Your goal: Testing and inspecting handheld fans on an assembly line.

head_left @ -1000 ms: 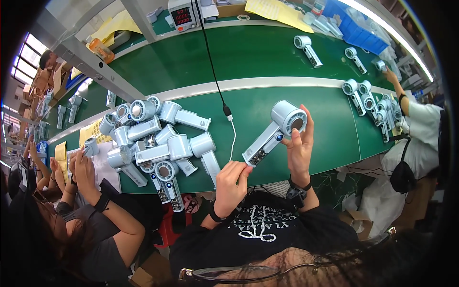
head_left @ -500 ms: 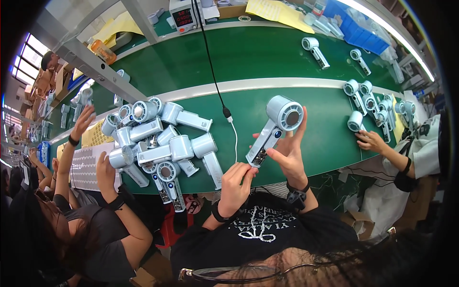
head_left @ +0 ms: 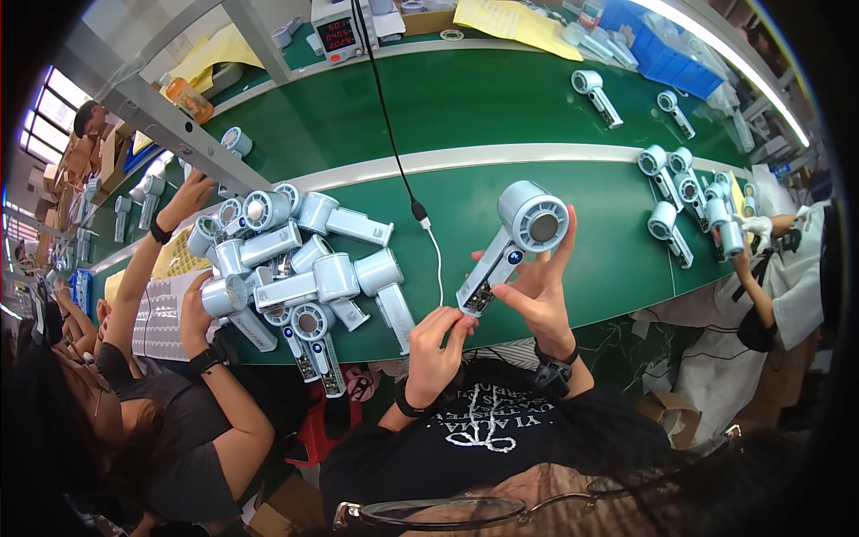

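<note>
A pale blue handheld fan (head_left: 488, 273) is tilted in front of me, its round head up and right. Electronics show in the open lower handle, and a small round panel is lit. My right hand (head_left: 541, 309) is closed round it from behind, thumb on the handle's edge. My left hand (head_left: 434, 356) is closed in a pinch at the handle's bottom end. Into these fingers runs a white cable (head_left: 438, 259), joined above to a black hanging cord (head_left: 391, 125). Its lower tip is hidden by the fingers.
Several similar fans (head_left: 335, 276) lie heaped on my left, some over the green table's (head_left: 591, 268) edge. A co-worker's arms (head_left: 215, 376) reach round that heap. More fans (head_left: 689, 191) lie right, by another co-worker. A power supply (head_left: 338, 34) and blue bin (head_left: 667, 55) stand behind.
My hands and fan stay nearly in place. The left co-worker's far hand has moved rightward, behind the post. The right co-worker has let go of one fan and holds another. The supply's digits differ.
</note>
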`<state>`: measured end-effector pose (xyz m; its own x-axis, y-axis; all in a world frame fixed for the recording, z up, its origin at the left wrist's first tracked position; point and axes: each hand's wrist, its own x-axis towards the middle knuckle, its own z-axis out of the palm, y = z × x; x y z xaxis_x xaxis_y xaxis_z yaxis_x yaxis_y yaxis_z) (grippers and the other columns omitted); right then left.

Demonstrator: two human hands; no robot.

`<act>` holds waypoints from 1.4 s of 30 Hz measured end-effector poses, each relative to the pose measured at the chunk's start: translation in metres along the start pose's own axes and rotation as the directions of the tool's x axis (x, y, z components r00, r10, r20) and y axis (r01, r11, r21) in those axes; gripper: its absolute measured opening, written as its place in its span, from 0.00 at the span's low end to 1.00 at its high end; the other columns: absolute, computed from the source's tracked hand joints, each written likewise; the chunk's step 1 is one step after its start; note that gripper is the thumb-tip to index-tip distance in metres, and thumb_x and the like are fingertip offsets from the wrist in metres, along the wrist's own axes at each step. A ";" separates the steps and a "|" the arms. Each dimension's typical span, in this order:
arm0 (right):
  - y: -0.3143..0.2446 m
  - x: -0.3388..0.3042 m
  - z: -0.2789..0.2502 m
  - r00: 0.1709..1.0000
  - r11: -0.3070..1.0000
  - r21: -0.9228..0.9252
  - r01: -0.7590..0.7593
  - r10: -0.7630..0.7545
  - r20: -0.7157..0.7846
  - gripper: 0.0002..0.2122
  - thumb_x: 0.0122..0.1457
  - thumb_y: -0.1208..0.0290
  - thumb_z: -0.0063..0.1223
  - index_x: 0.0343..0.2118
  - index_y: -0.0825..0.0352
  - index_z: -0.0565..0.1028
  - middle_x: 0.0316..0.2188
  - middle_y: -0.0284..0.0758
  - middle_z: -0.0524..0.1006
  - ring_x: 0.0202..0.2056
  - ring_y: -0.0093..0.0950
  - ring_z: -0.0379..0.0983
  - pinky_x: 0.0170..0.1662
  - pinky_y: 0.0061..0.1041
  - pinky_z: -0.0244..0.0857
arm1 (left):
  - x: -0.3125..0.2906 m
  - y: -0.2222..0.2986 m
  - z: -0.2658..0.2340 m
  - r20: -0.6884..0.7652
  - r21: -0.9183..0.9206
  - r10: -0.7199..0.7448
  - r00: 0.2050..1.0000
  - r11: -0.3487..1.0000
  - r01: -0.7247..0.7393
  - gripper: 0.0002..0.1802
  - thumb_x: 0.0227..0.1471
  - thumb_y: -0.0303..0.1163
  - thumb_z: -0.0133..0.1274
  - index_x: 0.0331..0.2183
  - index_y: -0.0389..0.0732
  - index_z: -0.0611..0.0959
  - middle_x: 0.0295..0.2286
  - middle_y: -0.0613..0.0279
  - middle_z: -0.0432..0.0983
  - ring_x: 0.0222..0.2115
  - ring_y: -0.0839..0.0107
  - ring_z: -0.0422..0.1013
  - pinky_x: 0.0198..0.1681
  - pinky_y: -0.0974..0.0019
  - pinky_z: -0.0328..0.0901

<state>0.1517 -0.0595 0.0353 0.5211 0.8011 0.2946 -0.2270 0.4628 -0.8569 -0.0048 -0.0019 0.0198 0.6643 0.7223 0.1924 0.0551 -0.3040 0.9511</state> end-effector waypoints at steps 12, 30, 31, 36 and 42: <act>-0.007 -0.002 0.005 0.998 1.000 -0.016 -0.023 0.022 -0.059 0.55 0.46 0.91 0.53 0.64 0.41 0.26 0.62 0.45 0.45 0.53 0.49 0.65 0.47 0.50 0.71 | 0.002 -0.003 -0.007 0.147 -0.013 0.033 0.989 0.999 -0.032 0.05 0.55 0.24 0.51 0.31 0.31 0.76 0.26 0.56 0.74 0.28 0.64 0.72 0.32 0.67 0.65; 0.002 -0.002 0.028 0.971 0.993 -0.112 -0.044 0.016 -0.238 0.53 0.51 0.88 0.53 0.63 0.42 0.24 0.51 0.47 0.64 0.46 0.35 0.70 0.45 0.40 0.72 | 0.009 -0.011 -0.002 -0.043 0.114 0.140 0.989 0.984 -0.135 0.05 0.50 0.21 0.54 0.32 0.32 0.77 0.28 0.52 0.73 0.27 0.55 0.70 0.31 0.60 0.64; 0.003 -0.002 0.029 0.972 0.993 -0.114 -0.041 0.013 -0.236 0.53 0.51 0.88 0.53 0.63 0.42 0.24 0.51 0.47 0.64 0.46 0.35 0.70 0.45 0.40 0.72 | 0.010 -0.012 -0.002 -0.035 0.091 0.127 0.991 0.988 -0.123 0.04 0.50 0.21 0.54 0.31 0.31 0.77 0.27 0.52 0.74 0.27 0.55 0.70 0.30 0.60 0.64; 0.006 0.003 0.020 0.975 0.984 -0.175 -0.041 0.001 -0.220 0.53 0.51 0.88 0.52 0.63 0.42 0.24 0.48 0.44 0.64 0.44 0.33 0.70 0.44 0.39 0.73 | 0.017 -0.015 -0.007 0.049 -0.047 0.067 0.997 0.997 -0.065 0.04 0.51 0.22 0.53 0.28 0.30 0.79 0.24 0.54 0.76 0.27 0.62 0.72 0.31 0.66 0.65; -0.007 0.038 0.013 0.985 0.983 -0.104 -0.151 0.141 -0.101 0.52 0.51 0.89 0.51 0.64 0.43 0.25 0.45 0.41 0.64 0.41 0.30 0.70 0.42 0.37 0.74 | 0.024 -0.026 -0.006 0.061 -0.152 0.009 0.998 0.988 0.000 0.06 0.53 0.23 0.52 0.28 0.31 0.81 0.25 0.56 0.77 0.28 0.66 0.73 0.33 0.69 0.65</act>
<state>0.1620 -0.0273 0.0577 0.5646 0.8155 0.1269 -0.2159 0.2943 -0.9310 0.0052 0.0268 0.0014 0.7091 0.6802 0.1857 -0.0587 -0.2055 0.9769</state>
